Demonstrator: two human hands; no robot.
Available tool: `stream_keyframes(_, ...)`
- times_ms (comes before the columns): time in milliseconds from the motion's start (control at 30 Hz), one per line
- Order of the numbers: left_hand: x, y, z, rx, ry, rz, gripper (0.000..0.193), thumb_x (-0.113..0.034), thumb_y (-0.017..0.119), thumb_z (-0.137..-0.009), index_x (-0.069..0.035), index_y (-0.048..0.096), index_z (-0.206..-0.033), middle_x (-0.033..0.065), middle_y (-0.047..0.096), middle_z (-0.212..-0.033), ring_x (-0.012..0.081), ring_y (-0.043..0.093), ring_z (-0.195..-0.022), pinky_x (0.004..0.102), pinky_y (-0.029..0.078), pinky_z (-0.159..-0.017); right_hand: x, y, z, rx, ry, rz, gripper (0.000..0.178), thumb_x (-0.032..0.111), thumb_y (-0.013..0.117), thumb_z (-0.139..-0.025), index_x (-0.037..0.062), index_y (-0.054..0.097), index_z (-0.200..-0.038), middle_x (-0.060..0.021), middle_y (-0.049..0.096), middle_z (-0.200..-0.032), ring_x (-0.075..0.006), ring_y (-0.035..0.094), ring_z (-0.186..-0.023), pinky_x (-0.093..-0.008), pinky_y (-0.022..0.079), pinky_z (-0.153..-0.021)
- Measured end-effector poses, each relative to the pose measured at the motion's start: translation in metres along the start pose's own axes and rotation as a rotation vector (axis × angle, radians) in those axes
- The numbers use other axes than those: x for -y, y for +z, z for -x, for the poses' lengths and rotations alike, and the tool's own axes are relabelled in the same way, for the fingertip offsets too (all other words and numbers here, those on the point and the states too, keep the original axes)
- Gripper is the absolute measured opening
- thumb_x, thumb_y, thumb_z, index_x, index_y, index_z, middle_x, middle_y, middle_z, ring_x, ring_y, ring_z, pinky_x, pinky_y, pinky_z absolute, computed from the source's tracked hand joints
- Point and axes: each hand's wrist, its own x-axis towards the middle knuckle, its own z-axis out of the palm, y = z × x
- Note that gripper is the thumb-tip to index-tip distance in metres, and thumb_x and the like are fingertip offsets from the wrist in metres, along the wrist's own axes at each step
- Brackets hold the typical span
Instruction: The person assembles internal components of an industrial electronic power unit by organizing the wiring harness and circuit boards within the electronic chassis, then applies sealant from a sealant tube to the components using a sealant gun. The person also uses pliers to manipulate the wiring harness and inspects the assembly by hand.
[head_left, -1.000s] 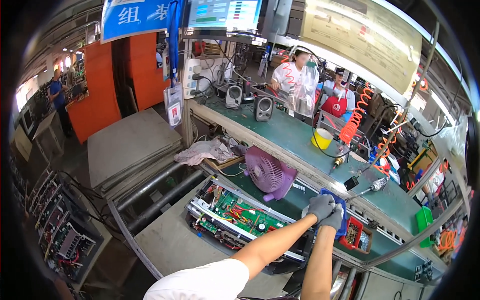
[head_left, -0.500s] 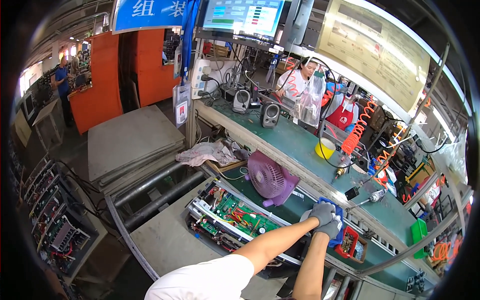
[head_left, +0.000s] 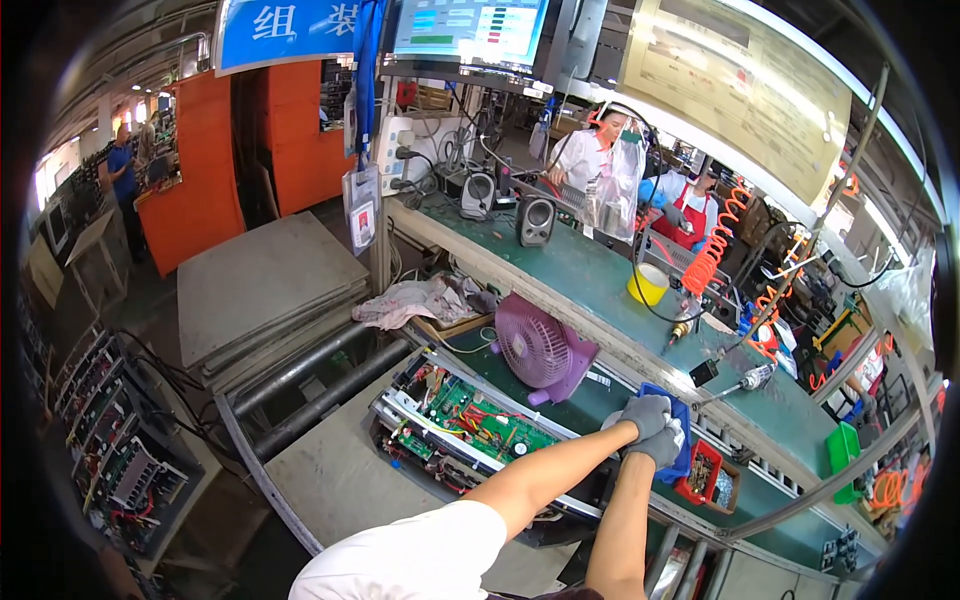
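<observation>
Blue bin (head_left: 683, 459) beneath 2 gloved hands (head_left: 649, 413)

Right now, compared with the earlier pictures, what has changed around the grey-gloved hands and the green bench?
Behind the green bench, the co-worker in the red apron has brought a hand in front of it. The grey-gloved left hand and right hand stay together at the blue plastic bin.
</observation>
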Motion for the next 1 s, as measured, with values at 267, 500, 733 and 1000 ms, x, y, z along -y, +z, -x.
stream_keyframes(267,0.012,-0.017,-0.012,0.042,0.007,0.041,0.029,-0.030,0.060,-0.071,-0.005,0.064,-0.084,0.0197,0.063,-0.091,0.0334,0.061,-0.086,0.0399,0.047,-0.074,0.069,0.008,0.026,0.178,0.492,-0.963,0.017,0.018,0.043,-0.084,0.0090,0.058,-0.083,-0.0045,0.060,-0.089,-0.0189,0.058,-0.083,-0.0327,0.047,-0.072)
stream_keyframes(500,0.011,-0.009,-0.050,0.041,0.039,0.155,0.019,-0.021,0.061,-0.074,-0.005,0.067,-0.084,0.0170,0.065,-0.080,0.0284,0.063,-0.076,0.0362,0.048,-0.070,0.053,-0.006,-0.026,-0.061,0.411,-0.518,0.015,0.016,0.065,-0.079,0.0084,0.060,-0.092,0.0001,0.060,-0.077,-0.0108,0.055,-0.063,-0.0247,0.043,-0.050)
stream_keyframes(733,0.022,-0.008,-0.059,0.150,-0.124,0.363,0.017,-0.018,0.069,-0.071,-0.002,0.068,-0.079,0.0098,0.066,-0.071,0.0150,0.059,-0.062,0.0311,0.047,-0.061,0.044,-0.022,-0.040,0.069,0.384,-0.330,0.015,0.016,0.063,-0.078,0.0024,0.059,-0.085,-0.0056,0.062,-0.076,-0.0125,0.057,-0.058,-0.0251,0.044,-0.047)
stream_keyframes(1000,0.018,-0.028,-0.064,0.344,-0.310,0.563,0.011,-0.010,0.069,-0.070,-0.002,0.068,-0.076,0.0050,0.064,-0.070,0.0131,0.056,-0.060,0.0302,0.046,-0.056,0.048,-0.021,-0.044,0.142,0.409,-0.442,0.011,0.012,0.062,-0.076,0.0031,0.060,-0.082,-0.0055,0.062,-0.071,-0.0124,0.056,-0.052,-0.0248,0.045,-0.046)
